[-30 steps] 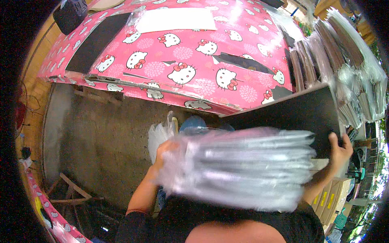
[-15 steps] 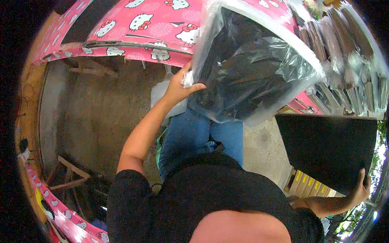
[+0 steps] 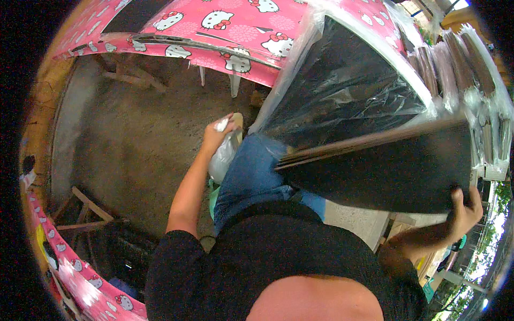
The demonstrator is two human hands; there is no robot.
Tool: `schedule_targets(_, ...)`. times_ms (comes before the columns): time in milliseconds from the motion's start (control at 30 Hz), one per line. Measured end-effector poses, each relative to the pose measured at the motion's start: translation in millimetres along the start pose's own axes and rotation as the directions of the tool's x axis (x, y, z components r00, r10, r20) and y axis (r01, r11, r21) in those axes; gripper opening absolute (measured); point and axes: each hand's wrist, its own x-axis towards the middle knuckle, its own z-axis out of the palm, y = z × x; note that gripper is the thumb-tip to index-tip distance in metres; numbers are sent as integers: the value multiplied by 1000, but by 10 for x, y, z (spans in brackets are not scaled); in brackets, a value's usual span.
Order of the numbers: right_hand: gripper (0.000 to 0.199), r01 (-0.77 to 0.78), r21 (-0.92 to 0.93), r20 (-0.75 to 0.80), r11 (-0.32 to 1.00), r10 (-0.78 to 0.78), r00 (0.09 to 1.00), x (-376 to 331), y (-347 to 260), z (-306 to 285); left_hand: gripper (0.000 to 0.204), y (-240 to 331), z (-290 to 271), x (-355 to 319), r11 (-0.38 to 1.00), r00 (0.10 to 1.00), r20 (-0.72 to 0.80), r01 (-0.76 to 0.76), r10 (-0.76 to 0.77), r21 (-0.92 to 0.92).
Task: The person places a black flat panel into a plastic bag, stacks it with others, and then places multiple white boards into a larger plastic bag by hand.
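Head view: right hand [image 3: 465, 209] now lifts dark boards [image 3: 385, 171] toward plastic bag [image 3: 342, 85]; left hand [image 3: 218, 132] pinches bag corner.

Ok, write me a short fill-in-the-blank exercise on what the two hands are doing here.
1. The right hand grips a stack of dark ____ by its edge.
2. The left hand pinches the clear ____ bag.
3. The table is covered in a ____ cartoon-cat cloth.
4. The person wears blue ____.

Missing words: boards; plastic; pink; jeans
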Motion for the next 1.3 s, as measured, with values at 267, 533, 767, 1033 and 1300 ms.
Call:
schedule_targets(267, 33, 175, -25, 1, 984, -175, 985, 405, -857, 1135, 38, 144, 301, 178, 964, 987, 159, -32, -11, 264)
schedule_targets(533, 55, 394, -197, -35, 898, -408, 912, 707, -479, 1930, 29, 578, -541, -37, 948, 859, -480, -22, 181, 317)
schedule_targets(767, 64, 641, -176, -193, 747, -665, 721, 709, -642, 1853, 37, 1543, -493, -247, 897, 886, -283, -258, 368, 359)
schedule_targets(1033, 45, 63, 727, 536, 684, -622, 571, -314, -963, 2407, 73, 2396, 321, -497, 969, 800, 549, -165, 242, -186)
schedule_targets(1300, 13, -329, 699, 538, 635, -165, 827, -490, -383, 2378, 50, 2409, 633, -499, 887, 923, 384, 146, 37, -438)
